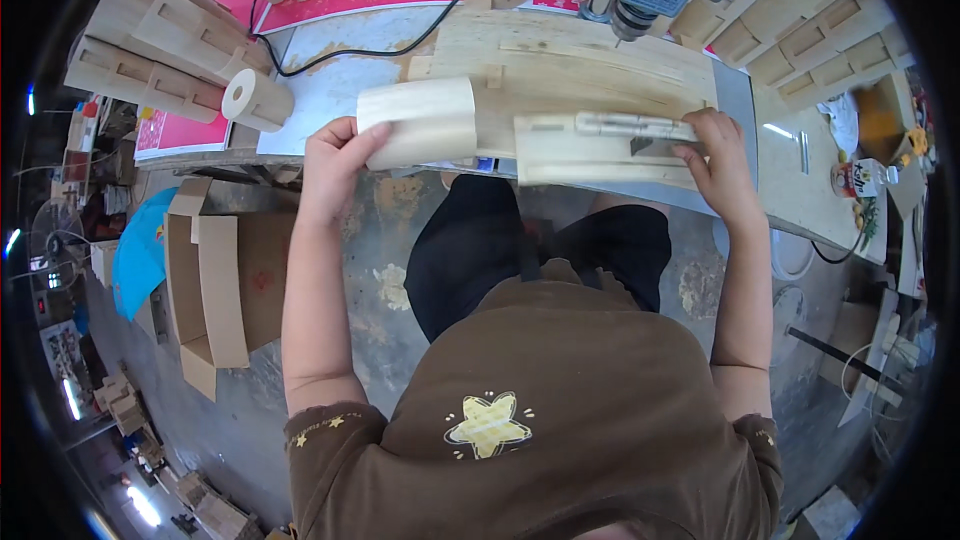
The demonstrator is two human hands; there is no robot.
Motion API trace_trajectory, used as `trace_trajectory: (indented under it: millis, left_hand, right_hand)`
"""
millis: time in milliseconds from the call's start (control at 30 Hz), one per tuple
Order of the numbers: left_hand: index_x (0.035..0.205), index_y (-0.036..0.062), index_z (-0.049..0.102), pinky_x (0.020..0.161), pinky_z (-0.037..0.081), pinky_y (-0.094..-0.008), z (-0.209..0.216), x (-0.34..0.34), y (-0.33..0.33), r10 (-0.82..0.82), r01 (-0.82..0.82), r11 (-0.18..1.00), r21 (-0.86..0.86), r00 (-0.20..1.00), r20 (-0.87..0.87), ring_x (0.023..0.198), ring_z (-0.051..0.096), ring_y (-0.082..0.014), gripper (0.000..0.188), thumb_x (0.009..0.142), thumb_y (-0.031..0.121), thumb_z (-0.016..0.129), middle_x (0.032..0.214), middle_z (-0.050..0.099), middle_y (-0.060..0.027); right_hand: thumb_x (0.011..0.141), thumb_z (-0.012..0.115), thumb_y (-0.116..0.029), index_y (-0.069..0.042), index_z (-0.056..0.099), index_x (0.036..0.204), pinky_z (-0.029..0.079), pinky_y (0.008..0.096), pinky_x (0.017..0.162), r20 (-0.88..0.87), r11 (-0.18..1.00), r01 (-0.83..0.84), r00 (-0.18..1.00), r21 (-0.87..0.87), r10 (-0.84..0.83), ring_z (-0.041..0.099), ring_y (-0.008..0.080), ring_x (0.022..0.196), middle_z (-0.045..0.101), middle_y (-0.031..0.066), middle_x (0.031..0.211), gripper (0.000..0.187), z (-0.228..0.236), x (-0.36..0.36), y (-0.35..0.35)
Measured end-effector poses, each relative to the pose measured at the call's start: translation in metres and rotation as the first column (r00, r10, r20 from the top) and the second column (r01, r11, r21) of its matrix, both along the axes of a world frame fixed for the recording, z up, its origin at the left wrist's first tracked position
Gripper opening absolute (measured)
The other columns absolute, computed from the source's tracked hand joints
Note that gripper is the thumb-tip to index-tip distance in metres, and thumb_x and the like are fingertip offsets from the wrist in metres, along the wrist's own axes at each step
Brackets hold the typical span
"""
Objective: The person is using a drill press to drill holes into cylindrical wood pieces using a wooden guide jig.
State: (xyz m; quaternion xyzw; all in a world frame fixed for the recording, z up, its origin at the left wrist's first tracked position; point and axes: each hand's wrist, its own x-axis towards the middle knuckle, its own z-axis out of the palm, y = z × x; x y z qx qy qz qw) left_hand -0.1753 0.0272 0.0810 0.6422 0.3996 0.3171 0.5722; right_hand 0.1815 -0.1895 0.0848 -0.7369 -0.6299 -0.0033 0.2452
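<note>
At the bench's (600, 75) front edge, mid-frame, I see a pale curved wooden piece (425, 105) left of centre and a slotted wooden piece (560, 155) right of centre, the latter motion-blurred. Step looks like handling both pieces at once; next move probably calls for steady grips and control of the blurred piece. Left hand (338, 158): thumb on near face, fingers mostly hidden behind, pinching the curved piece's left end. Right hand (720, 155): fingers and thumb grasping the slotted piece's right end. Forearms (320, 300) run up from lower left and lower right, wide apart.
</note>
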Motion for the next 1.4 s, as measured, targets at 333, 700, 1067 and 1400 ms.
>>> trace_trajectory:
  millis: [333,700,1067,1400]
  left_hand:
    - [0.066,0.003,0.059,0.04,0.031,-0.0203,-0.015,0.045,-0.039,0.096,-0.072,0.892,-0.447,0.995,0.031,0.042,0.042,-0.006,0.03,0.076,0.028,0.072,0.054,0.053,-0.0008]
    - [0.084,0.0023,0.059,0.057,0.042,-0.0198,-0.028,0.112,-0.067,-0.14,0.205,0.896,-0.393,0.972,0.188,0.063,0.051,-0.0056,0.034,0.077,0.032,0.074,0.071,0.055,-0.0014]
    - [0.123,0.0004,0.052,0.09,0.04,-0.0401,-0.063,0.151,-0.065,-0.146,0.149,0.76,0.633,0.988,-0.058,0.101,0.051,-0.0325,0.075,0.058,0.024,0.081,0.112,0.054,-0.0156]
    - [0.11,0.0103,0.063,0.087,0.031,-0.0413,-0.083,0.158,-0.026,0.075,0.08,0.744,0.663,0.977,-0.202,0.095,0.049,-0.0257,0.061,0.055,0.027,0.082,0.095,0.057,-0.0045]
  right_hand:
    - [0.069,0.068,-0.01,-0.004,0.055,0.095,0.04,0.0414,0.078,-0.032,0.996,-0.074,0.997,0.058,0.075,0.051,0.0326,0.089,0.055,0.0121,0.09,0.029,-0.002,-0.025,0.008]
    - [0.068,0.069,-0.009,-0.003,0.057,0.097,0.042,0.0412,0.076,-0.027,0.987,-0.029,0.999,0.156,0.034,0.051,0.0333,0.086,0.056,0.0128,0.088,0.033,-0.011,-0.025,0.008]
    - [0.066,0.074,-0.013,-0.009,0.063,0.106,0.044,0.0387,0.08,0.074,0.953,0.204,0.971,0.223,-0.226,0.052,0.0303,0.091,0.061,0.0081,0.095,0.042,-0.022,0.015,0.023]
    - [0.066,0.074,-0.014,-0.009,0.063,0.108,0.044,0.0384,0.083,0.052,0.947,0.206,0.973,0.248,-0.226,0.052,0.0306,0.097,0.061,0.0095,0.096,0.043,-0.028,0.01,0.059]
